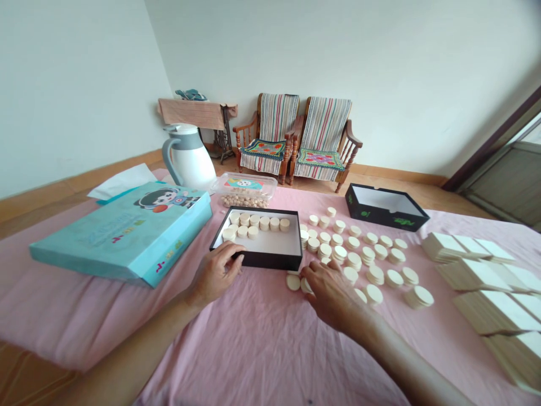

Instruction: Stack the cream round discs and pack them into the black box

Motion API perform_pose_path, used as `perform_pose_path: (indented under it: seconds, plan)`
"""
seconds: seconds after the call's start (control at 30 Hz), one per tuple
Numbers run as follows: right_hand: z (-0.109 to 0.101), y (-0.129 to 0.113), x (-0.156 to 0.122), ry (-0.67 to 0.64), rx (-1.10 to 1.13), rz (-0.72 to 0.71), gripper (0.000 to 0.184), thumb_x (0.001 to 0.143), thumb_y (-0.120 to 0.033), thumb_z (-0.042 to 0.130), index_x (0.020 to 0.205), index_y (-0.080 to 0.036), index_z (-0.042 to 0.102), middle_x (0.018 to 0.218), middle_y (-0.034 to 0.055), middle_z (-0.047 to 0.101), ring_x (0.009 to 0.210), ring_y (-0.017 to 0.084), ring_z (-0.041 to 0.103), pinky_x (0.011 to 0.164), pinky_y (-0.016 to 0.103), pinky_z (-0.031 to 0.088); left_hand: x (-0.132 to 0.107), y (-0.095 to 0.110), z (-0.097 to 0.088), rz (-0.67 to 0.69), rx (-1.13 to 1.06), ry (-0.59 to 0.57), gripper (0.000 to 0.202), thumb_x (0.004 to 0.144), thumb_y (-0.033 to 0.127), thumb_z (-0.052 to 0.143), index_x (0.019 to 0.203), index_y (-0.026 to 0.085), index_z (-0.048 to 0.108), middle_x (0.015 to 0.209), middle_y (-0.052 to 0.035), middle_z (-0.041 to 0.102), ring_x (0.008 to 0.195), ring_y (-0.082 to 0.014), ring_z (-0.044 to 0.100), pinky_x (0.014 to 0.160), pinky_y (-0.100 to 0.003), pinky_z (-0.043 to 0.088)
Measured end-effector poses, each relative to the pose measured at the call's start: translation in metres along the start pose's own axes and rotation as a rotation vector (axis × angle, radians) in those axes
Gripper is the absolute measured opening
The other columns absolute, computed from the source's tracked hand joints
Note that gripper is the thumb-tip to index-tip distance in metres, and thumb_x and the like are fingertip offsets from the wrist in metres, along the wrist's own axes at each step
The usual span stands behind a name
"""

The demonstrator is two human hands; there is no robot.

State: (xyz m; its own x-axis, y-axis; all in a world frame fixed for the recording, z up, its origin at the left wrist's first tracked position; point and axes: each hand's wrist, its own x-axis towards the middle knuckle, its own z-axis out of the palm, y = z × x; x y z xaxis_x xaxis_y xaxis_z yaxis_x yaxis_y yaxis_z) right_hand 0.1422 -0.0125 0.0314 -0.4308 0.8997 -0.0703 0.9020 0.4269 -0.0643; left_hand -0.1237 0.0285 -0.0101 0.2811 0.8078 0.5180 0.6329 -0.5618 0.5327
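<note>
My left hand (217, 273) grips the near-left wall of the black tray (270, 260), which contains two rows of wooden discs (264, 223). My right hand (327, 290), fingers bent, is positioned at the loose discs (374, 295) right of the tray; I cannot tell whether it grips one.

A pink cloth (236, 338) bears a blue cardboard box (114, 242), an insulated jug (195, 166), a clear plastic container (269, 187), two shallow black boxes (268, 260), stacked wooden discs (375, 275) and rectangular tiles (486, 310).
</note>
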Motion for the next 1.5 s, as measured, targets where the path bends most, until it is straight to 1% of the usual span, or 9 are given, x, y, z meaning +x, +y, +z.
perform_pose_path:
  seconds: [0.17,0.47,0.67,0.77,0.83,0.97,1.13,1.3,1.5]
  plan:
    - [-0.001,-0.001,0.003,0.001,-0.001,0.0,0.025,0.076,-0.008,0.048,0.095,-0.012,0.064,0.096,0.0121,0.064,0.09,0.024,0.059,0.083,0.036,0.035,0.0,-0.003,-0.003,0.01,0.066,0.025,0.014,0.089,0.019,0.049,0.099,0.018,0.059,0.09,-0.0038,0.061,0.076,-0.0135,0.064,0.067,-0.022,0.053]
    - [-0.002,0.006,0.004,0.034,0.085,0.023,0.022,0.072,-0.014,0.052,0.091,-0.014,0.062,0.09,0.0088,0.063,0.081,0.021,0.058,0.076,0.032,0.036,0.0,0.001,-0.007,-0.004,0.117,0.058,0.017,0.088,0.021,0.05,0.1,0.019,0.061,0.095,-0.0052,0.065,0.085,-0.0163,0.063,0.072,-0.025,0.053]
    - [-0.037,0.014,0.005,0.047,0.208,0.021,0.015,0.073,-0.014,0.054,0.086,-0.017,0.058,0.088,0.0055,0.061,0.077,0.017,0.056,0.065,0.027,0.035,-0.003,0.005,-0.021,-0.076,0.012,0.383,0.018,0.087,0.021,0.053,0.103,0.018,0.061,0.104,-0.0054,0.061,0.067,-0.01,0.061,0.065,-0.024,0.053]
    - [-0.063,0.006,0.021,0.017,0.181,-0.03,0.008,0.074,-0.015,0.055,0.081,-0.017,0.058,0.083,0.0047,0.061,0.075,0.016,0.055,0.065,0.026,0.035,-0.003,0.003,-0.027,-0.134,-0.012,0.596,0.015,0.087,0.023,0.054,0.1,0.018,0.061,0.098,-0.0047,0.06,0.084,-0.0152,0.061,0.078,-0.029,0.051]
    - [-0.076,-0.002,0.038,-0.002,0.11,-0.059,0.004,0.075,-0.017,0.056,0.079,-0.016,0.058,0.082,0.0053,0.061,0.074,0.016,0.055,0.064,0.027,0.035,-0.002,0.001,-0.028,-0.191,-0.057,0.637,0.02,0.088,0.027,0.054,0.105,0.019,0.058,0.104,-0.0062,0.059,0.099,-0.0189,0.058,0.089,-0.033,0.049]
    - [-0.077,-0.022,0.085,-0.036,-0.018,-0.127,0.012,0.074,-0.019,0.059,0.085,-0.014,0.06,0.088,0.0087,0.064,0.08,0.019,0.058,0.068,0.027,0.039,-0.002,-0.007,-0.021,-0.329,-0.179,0.53,0.037,0.09,0.034,0.051,0.124,0.02,0.048,0.128,-0.0097,0.052,0.122,-0.0226,0.048,0.104,-0.039,0.04]
    - [-0.051,-0.045,0.133,-0.078,-0.085,-0.131,0.021,0.076,-0.021,0.057,0.094,-0.011,0.063,0.1,0.0146,0.065,0.093,0.024,0.061,0.075,0.029,0.044,-0.004,-0.015,-0.009,-0.549,-0.422,0.323,0.05,0.092,0.042,0.046,0.138,0.024,0.039,0.145,-0.0088,0.041,0.134,-0.0247,0.039,0.111,-0.045,0.033]
    - [-0.031,-0.055,0.146,-0.095,-0.129,-0.07,0.025,0.076,-0.016,0.054,0.097,-0.009,0.065,0.102,0.0191,0.065,0.092,0.028,0.064,0.069,0.032,0.048,-0.004,-0.012,-0.009,-0.538,-0.547,0.203,0.049,0.093,0.045,0.043,0.137,0.025,0.042,0.144,-0.0056,0.045,0.136,-0.0222,0.037,0.114,-0.042,0.029]
    - [-0.021,-0.052,0.151,-0.129,-0.136,-0.002,0.026,0.076,-0.015,0.055,0.099,-0.01,0.065,0.098,0.0188,0.067,0.09,0.027,0.065,0.067,0.032,0.048,-0.003,-0.011,-0.011,-0.542,-0.552,0.219,0.051,0.091,0.045,0.047,0.138,0.024,0.042,0.143,-0.0065,0.047,0.135,-0.0241,0.039,0.112,-0.043,0.032]
